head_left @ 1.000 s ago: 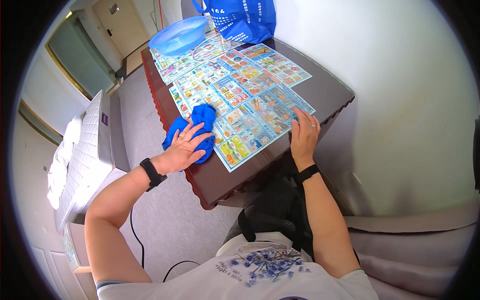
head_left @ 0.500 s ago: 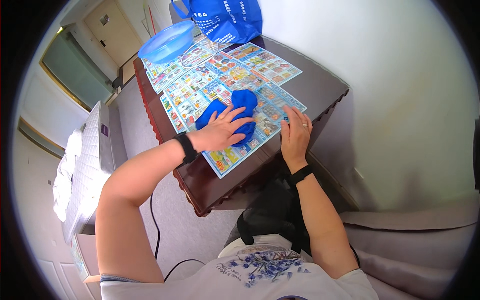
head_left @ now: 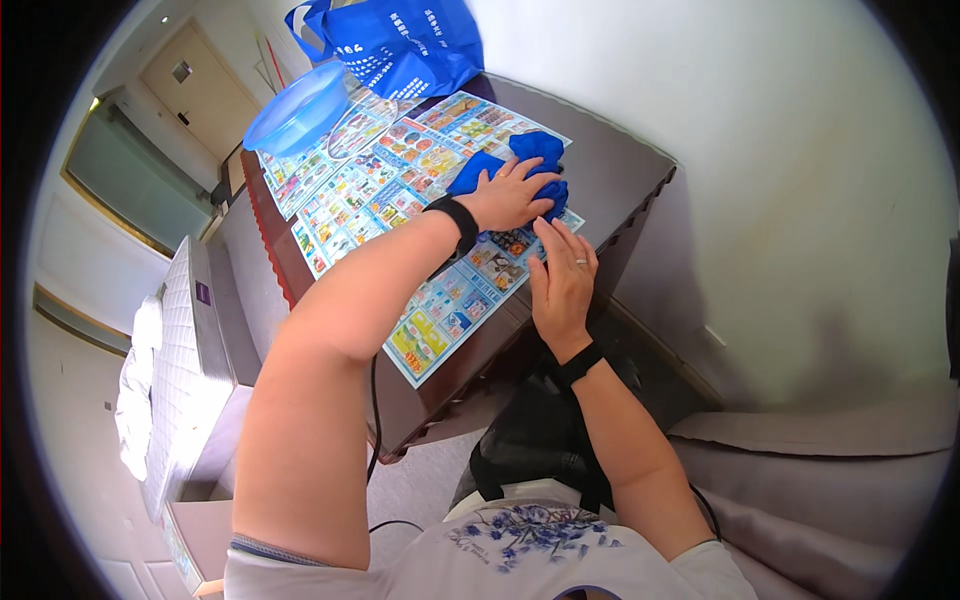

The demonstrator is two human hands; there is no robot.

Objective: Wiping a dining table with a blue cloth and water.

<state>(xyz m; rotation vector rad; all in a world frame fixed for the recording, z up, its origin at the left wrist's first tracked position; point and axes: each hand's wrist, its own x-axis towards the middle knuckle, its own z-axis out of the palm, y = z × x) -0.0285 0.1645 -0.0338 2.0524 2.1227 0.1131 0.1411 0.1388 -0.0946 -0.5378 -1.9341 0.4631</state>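
A crumpled blue cloth (head_left: 540, 150) lies on a colourful printed paper sheet (head_left: 440, 310) spread over the dark table (head_left: 622, 168). My left hand (head_left: 510, 198) presses down on the cloth from above, its fingers spread over the folds. That arm reaches across the sheet and covers part of it. Close to the cloth's near side, my right hand (head_left: 565, 290) has its fingers stretched out, the tips at the sheet's right edge. It holds nothing that I can see. Both wrists wear black bands.
At the table's far end stand a translucent blue basin (head_left: 297, 112) and a blue shopping bag (head_left: 415, 50). A white wall (head_left: 780, 130) runs along the right. To the left is a bed with a mattress (head_left: 205, 370). A black cable (head_left: 375, 420) hangs by the table's near edge.
My left hand and the blue cloth have moved right and away from me over the sheet, toward its right edge. The right hand stays near that edge; the view has shifted slightly.
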